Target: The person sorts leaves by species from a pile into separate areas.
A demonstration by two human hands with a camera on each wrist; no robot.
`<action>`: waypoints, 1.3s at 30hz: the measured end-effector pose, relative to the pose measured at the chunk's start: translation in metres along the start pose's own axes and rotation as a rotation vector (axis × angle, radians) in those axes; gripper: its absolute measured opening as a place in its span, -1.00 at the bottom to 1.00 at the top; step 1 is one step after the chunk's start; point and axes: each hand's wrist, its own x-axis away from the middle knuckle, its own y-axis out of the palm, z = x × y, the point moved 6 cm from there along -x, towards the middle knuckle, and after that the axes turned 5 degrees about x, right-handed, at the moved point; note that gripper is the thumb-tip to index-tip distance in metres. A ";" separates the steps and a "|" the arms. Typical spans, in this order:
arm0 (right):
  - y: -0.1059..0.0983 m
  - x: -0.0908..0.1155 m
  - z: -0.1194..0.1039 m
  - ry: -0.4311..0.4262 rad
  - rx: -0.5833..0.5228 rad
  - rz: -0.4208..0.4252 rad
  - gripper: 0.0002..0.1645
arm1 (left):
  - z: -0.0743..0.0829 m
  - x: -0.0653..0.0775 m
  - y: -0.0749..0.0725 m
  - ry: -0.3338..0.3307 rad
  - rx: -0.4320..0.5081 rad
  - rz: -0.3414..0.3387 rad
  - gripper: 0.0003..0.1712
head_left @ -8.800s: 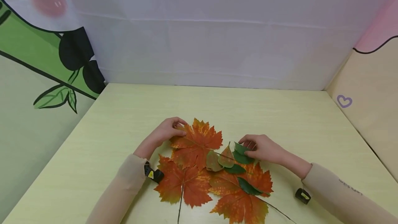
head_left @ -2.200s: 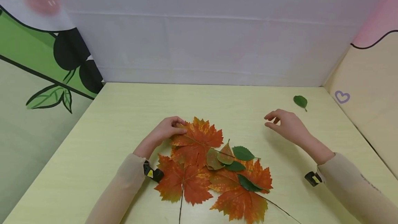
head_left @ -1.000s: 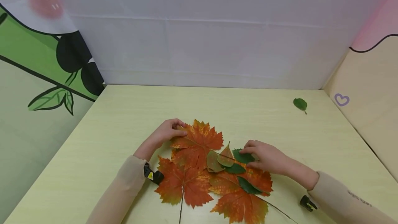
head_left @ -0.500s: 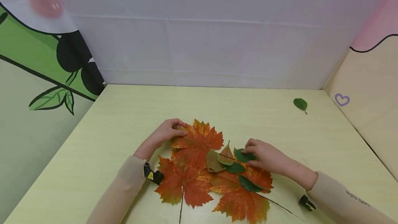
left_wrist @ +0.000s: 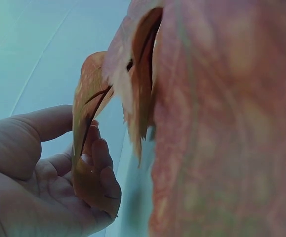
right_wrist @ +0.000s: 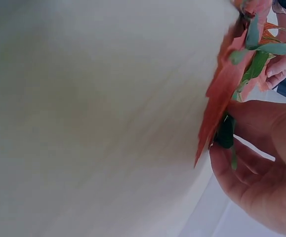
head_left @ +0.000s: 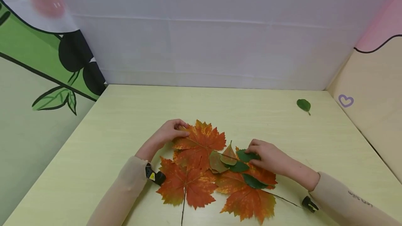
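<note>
Three orange maple leaves overlap in the head view. My left hand (head_left: 171, 130) pinches the edge of the top maple leaf (head_left: 199, 145); in the left wrist view its lobe (left_wrist: 86, 118) curls between thumb and fingers. My right hand (head_left: 267, 154) pinches the far edge of the lower-right maple leaf (head_left: 249, 203), with a green leaf (head_left: 246, 156) under the fingertips. The right wrist view shows the orange leaf (right_wrist: 219, 106) on edge between thumb and fingers. The lower-left maple leaf (head_left: 185, 186) lies flat, stem toward me.
Two brownish-green leaves (head_left: 216, 162) and more green leaves (head_left: 253, 181) lie over the maple leaves. A single green leaf (head_left: 303, 105) lies at the table's back right. Pale fabric (head_left: 201, 51) stands behind the table (head_left: 132, 107).
My right hand laid a green leaf at the back right, then returned to the pile. In the last second the lower-right maple leaf has turned and shifted right. The left hand keeps its place.
</note>
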 end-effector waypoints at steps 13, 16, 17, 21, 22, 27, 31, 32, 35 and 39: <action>-0.013 -0.002 0.010 0.097 0.038 0.042 -0.77 | 0.005 0.002 -0.001 0.003 -0.009 -0.005 -0.67; -0.019 -0.002 0.014 0.116 0.072 0.082 -0.76 | 0.006 0.003 -0.002 0.010 -0.013 -0.008 -0.66; -0.021 -0.002 0.016 0.118 0.081 0.097 -0.76 | 0.006 0.003 -0.002 0.011 -0.013 -0.008 -0.65; -0.026 -0.002 0.023 0.124 0.097 0.152 -0.76 | 0.006 0.003 -0.001 0.013 -0.011 -0.012 -0.64; -0.027 -0.002 0.024 0.126 0.094 0.159 -0.76 | 0.006 0.004 -0.001 0.011 -0.011 -0.012 -0.64; -0.030 -0.001 0.033 0.154 0.060 0.167 -0.76 | 0.007 0.006 -0.001 -0.001 -0.007 -0.014 -0.65; -0.032 -0.002 0.044 0.196 0.033 0.169 -0.77 | 0.007 0.005 0.000 0.002 -0.003 -0.016 -0.65; -0.032 -0.002 0.047 0.207 0.032 0.170 -0.78 | 0.007 0.005 0.000 0.002 -0.002 -0.018 -0.65; -0.036 -0.002 0.056 0.225 0.035 0.175 -0.78 | 0.006 0.003 0.000 0.001 -0.003 -0.020 -0.66; -0.042 -0.004 0.068 0.240 0.029 0.197 -0.81 | 0.004 0.001 0.000 0.000 -0.002 -0.020 -0.68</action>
